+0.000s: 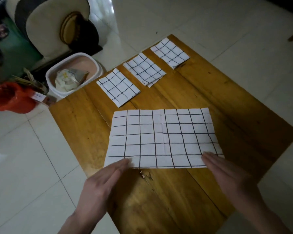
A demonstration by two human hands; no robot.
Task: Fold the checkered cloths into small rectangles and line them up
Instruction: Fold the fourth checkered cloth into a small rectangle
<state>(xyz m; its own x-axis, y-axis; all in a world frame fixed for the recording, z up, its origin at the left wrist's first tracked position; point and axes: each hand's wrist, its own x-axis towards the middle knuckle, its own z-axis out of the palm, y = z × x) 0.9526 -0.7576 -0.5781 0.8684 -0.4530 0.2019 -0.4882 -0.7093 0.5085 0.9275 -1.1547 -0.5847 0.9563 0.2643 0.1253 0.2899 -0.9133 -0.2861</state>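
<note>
A white cloth with a black grid [162, 139] lies flat as a wide rectangle in the middle of the wooden table [210, 92]. My left hand [101, 181] rests flat at its near left corner, fingers together and touching the edge. My right hand [227, 173] lies flat on the near right corner. Neither hand grips anything. Three small folded checkered cloths sit in a diagonal row along the far edge: the left one [118, 86], the middle one [144, 69], the right one [170, 53].
A white bin [98, 66] with crumpled paper stands on the tiled floor by the table's far left corner. A red bag [10, 98] lies left of it. A cream armchair [46, 22] stands behind. A chipped spot [145, 175] marks the wood near the cloth's front edge.
</note>
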